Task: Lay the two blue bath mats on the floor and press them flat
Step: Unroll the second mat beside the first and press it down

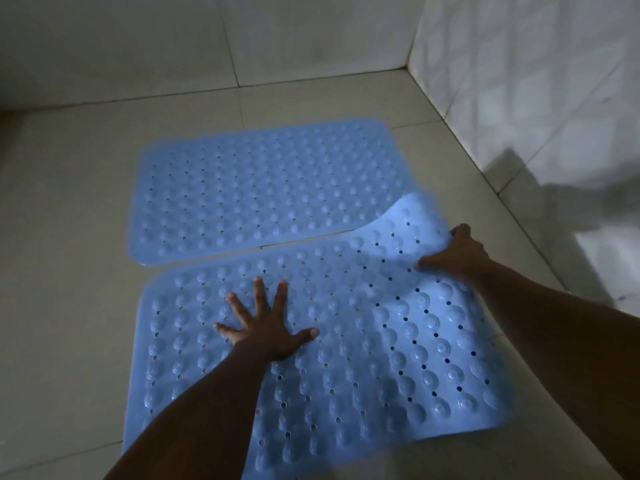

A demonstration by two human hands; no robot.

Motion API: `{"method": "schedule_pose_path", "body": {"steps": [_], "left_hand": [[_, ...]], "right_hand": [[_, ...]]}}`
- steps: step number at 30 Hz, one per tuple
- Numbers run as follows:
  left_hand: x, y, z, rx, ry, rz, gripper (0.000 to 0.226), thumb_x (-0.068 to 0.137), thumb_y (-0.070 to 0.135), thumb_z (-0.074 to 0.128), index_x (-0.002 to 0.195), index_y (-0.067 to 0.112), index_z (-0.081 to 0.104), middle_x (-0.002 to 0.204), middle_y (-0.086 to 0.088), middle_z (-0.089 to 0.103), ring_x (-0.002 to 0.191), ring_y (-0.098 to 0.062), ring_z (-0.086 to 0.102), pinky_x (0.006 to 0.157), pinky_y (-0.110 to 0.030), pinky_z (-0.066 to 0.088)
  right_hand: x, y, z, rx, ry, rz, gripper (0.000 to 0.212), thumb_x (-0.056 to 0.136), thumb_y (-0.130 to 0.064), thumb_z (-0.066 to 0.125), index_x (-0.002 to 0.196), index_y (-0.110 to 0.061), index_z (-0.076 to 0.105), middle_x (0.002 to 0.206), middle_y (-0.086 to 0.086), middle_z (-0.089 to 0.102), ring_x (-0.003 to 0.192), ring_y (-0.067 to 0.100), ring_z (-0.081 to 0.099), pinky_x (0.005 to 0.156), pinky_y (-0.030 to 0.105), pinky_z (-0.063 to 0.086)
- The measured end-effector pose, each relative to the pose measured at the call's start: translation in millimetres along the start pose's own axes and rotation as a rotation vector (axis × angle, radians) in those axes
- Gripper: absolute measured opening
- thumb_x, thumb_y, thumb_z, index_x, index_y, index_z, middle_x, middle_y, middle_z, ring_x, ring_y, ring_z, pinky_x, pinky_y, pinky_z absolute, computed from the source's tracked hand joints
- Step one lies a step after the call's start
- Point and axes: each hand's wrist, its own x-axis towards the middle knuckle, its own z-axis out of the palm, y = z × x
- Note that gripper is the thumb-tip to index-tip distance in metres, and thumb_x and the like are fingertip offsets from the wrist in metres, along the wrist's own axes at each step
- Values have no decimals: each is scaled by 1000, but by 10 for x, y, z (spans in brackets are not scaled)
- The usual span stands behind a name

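While splayed left hand (266,330) presses the cut-off near mat (346,358), right hand (453,254) pinches its lifted edge.

Both mats are the same light blue. The far mat (270,188) has a neat grid of round raised bumps with rows of tiny dark holes in between. The near mat (346,358) has the same bump-and-hole pattern, and its raised corner looks paler, almost whitish blue. The floor (69,237) is big off-white tiles with thin dark grout lines. The back wall (121,46) is plain greyish-white tile. The right wall (519,81) is white, maybe with a faint square relief, but it's too blurry to be sure.
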Motion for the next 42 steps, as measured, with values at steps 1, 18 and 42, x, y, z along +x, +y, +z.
{"method": "schedule_pose_path", "body": {"steps": [1,18,42], "left_hand": [[0,4,-3,4,6,1,124,59,103,39,148,52,-31,149,6,-55,138,-52,-41,104,-87,-2],[-54,87,202,76,93,121,126,49,111,21,144,51,-38,148,8,-56,137,-41,-49,104,-83,-14],[-64,-32,147,88,67,122,127,51,111,21,145,48,-37,148,7,-56,137,-40,-49,105,-83,-13]], "right_hand": [[-19,11,-14,-105,113,-2,101,52,-50,88,130,-16,33,125,15,49,117,38,54,98,50,48],[-393,343,941,-385,-55,-62,103,77,-80,53,156,-33,7,167,9,-2,153,39,0,113,65,23],[-357,230,1040,-381,-34,-63,102,75,-77,59,154,-30,15,164,12,7,151,43,6,111,65,29]]}}
